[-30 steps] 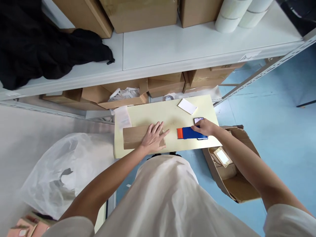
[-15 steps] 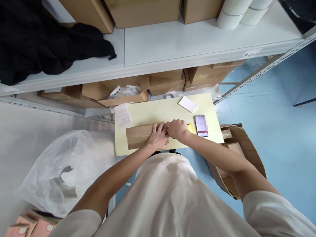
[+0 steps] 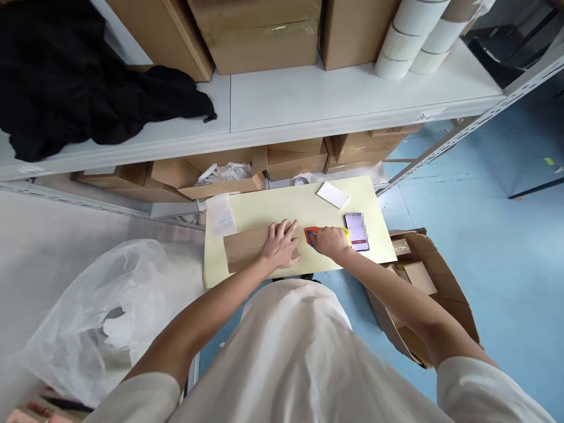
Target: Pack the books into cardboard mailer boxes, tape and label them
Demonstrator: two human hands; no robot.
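A long, narrow cardboard box [image 3: 244,249] lies on the pale yellow table [image 3: 282,205]. My left hand [image 3: 279,245] rests on its right end, fingers spread and pressing down. To the right of the box, my right hand [image 3: 332,241] is wrapped round an orange and blue tape dispenser [image 3: 309,234] with a yellow part showing behind the hand. Most of the dispenser is hidden by the fingers. A small gap separates it from the box. Just beyond my right hand lies a phone [image 3: 356,231] with its screen lit.
At the table's back is a white flat box [image 3: 332,194]; a thin white packet [image 3: 221,215] lies at the left corner. Shelving [image 3: 308,108] with cartons stands ahead. A large open carton [image 3: 440,294] is on the floor at right, a translucent plastic bag [image 3: 132,294] at left.
My right hand has moved right, away from the box end, bringing the tape dispenser into sight. My left hand stays on the box, its fingers more spread. The view has tilted up slightly.
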